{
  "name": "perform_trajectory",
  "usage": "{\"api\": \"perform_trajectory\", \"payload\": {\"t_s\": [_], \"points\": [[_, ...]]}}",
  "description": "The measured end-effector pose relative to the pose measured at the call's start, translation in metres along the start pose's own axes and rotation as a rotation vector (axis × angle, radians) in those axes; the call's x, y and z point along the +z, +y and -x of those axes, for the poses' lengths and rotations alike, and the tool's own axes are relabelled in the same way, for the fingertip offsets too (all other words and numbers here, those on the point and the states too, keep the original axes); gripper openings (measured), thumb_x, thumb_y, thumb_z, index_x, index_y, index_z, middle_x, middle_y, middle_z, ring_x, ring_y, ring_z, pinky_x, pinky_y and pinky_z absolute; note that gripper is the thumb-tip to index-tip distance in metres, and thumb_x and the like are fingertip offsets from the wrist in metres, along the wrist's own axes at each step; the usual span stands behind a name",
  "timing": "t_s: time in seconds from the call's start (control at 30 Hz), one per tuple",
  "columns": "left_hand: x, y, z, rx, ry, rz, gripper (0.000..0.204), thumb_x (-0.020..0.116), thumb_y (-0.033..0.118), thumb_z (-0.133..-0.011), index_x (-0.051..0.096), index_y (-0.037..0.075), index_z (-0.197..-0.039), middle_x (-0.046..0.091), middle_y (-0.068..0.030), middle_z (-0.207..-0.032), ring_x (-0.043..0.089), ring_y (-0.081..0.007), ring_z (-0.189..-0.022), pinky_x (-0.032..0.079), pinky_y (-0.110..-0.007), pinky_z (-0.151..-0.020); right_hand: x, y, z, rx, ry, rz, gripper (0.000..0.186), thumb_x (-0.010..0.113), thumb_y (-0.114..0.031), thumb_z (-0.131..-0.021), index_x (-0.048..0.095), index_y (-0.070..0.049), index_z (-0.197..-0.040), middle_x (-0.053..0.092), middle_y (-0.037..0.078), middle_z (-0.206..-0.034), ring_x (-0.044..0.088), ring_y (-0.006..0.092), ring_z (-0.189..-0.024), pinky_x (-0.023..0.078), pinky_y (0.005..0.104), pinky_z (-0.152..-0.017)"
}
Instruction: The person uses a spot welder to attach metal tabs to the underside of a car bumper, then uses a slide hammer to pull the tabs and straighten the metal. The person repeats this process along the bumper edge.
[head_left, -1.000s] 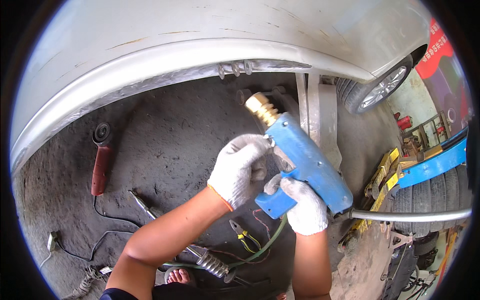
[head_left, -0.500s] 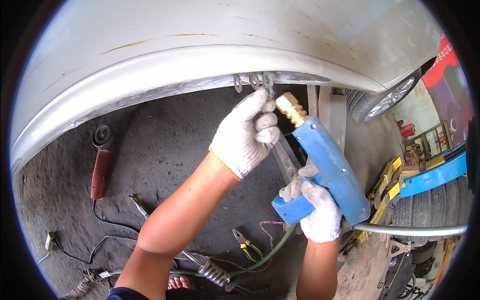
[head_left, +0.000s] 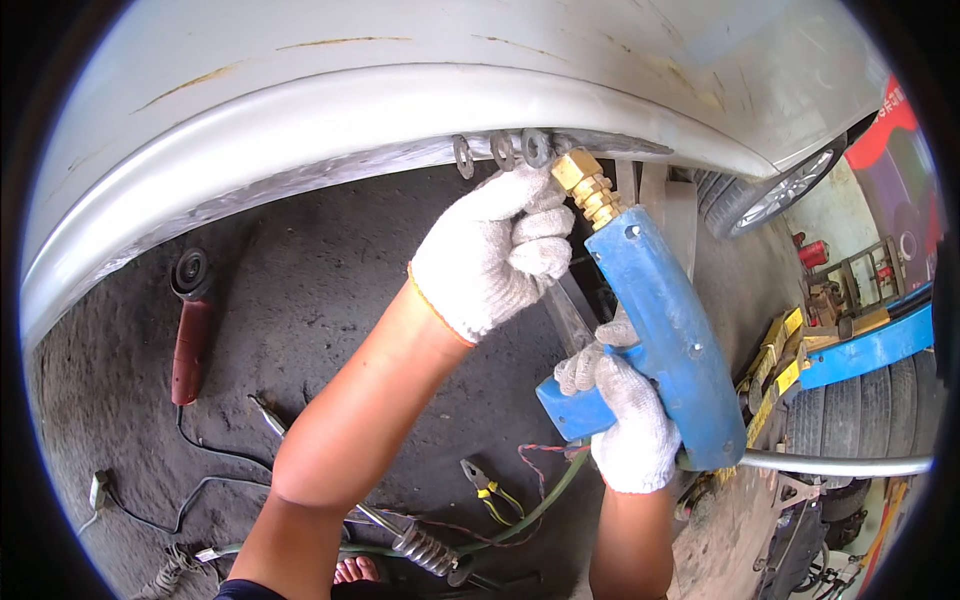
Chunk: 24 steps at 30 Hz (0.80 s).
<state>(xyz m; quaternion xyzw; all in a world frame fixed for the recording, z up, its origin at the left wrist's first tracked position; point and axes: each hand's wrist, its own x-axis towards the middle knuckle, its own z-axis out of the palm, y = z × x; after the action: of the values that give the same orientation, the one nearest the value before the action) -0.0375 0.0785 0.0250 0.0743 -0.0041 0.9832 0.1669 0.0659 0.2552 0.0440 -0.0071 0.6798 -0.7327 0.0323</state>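
My right hand [head_left: 636, 425] in a white knit glove is wrapped round the handle of a blue pistol-shaped welding gun [head_left: 668, 330]. The gun's brass tip [head_left: 588, 187] points up toward the car's lower sill. Beside that tip, my gloved left hand [head_left: 495, 250] is closed in a pinch, and its fingers hide whatever lies between them. Three metal washers stand on edge in a row along the bare-metal strip of the sill: the left washer [head_left: 463, 157], the middle washer [head_left: 502, 150] and the right washer [head_left: 537, 148], which is just above my left fingertips.
On the dark floor lie a red angle grinder [head_left: 190, 330], yellow-black pliers [head_left: 490, 491] and a slide-hammer-like rod with a ribbed metal weight [head_left: 428, 550]. A green hose [head_left: 550, 503] and cables run between them. Stacked tyres [head_left: 860, 425] and a car wheel [head_left: 775, 200] are at right.
The gun and my left hand have moved closer together, with the brass tip now higher, near the right washer. The view has shifted slightly, so the sill appears higher.
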Motion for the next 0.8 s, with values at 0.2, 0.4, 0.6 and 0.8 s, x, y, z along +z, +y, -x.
{"api": "perform_trajectory", "payload": {"t_s": [0.2, 0.4, 0.6, 0.8], "points": [[0.000, 0.002, 0.000, -0.138, -0.094, 0.188, 0.020, 0.061, 0.011, -0.096, 0.046, 0.010, -0.083, 0.039, 0.0013, -0.071, 0.036, -0.0090, -0.058, 0.032, -0.023, -0.048, 0.009, -0.001, 0.006, 0.001, 0.070, 0.041, 0.041, 0.077, -0.021, -0.088, 0.063, -0.003, -0.121, 0.070, 0.012, -0.113, 0.069, 0.0197, -0.094, 0.056, 0.0356, -0.082], [-0.005, 0.001, -0.001, -0.155, -0.164, 0.265, 0.021, 0.059, 0.012, -0.097, 0.045, 0.009, -0.081, 0.038, 0.0011, -0.071, 0.035, -0.0092, -0.058, 0.033, -0.023, -0.048, 0.008, -0.001, 0.005, -0.118, 0.027, 0.175, 0.038, 0.075, -0.018, -0.089, 0.063, -0.002, -0.121, 0.070, 0.012, -0.114, 0.069, 0.0207, -0.098, 0.055, 0.0347, -0.085], [-0.004, -0.005, -0.005, -0.088, -0.161, 0.258, 0.021, 0.058, 0.011, -0.096, 0.045, 0.009, -0.080, 0.038, 0.0016, -0.070, 0.034, -0.0083, -0.057, 0.032, -0.022, -0.046, 0.009, 0.000, 0.005, -0.124, 0.048, 0.154, 0.034, 0.076, -0.018, -0.089, 0.066, -0.002, -0.117, 0.071, 0.012, -0.113, 0.069, 0.0208, -0.098, 0.055, 0.0347, -0.085], [0.005, -0.011, -0.001, -0.075, -0.111, 0.351, 0.021, 0.057, 0.010, -0.096, 0.044, 0.010, -0.080, 0.036, 0.0023, -0.067, 0.032, -0.0084, -0.053, 0.031, -0.022, -0.044, 0.005, 0.001, 0.009, -0.128, 0.053, 0.280, 0.032, 0.077, -0.019, -0.088, 0.067, -0.004, -0.114, 0.072, 0.010, -0.109, 0.070, 0.0199, -0.094, 0.056, 0.0345, -0.083]]}}
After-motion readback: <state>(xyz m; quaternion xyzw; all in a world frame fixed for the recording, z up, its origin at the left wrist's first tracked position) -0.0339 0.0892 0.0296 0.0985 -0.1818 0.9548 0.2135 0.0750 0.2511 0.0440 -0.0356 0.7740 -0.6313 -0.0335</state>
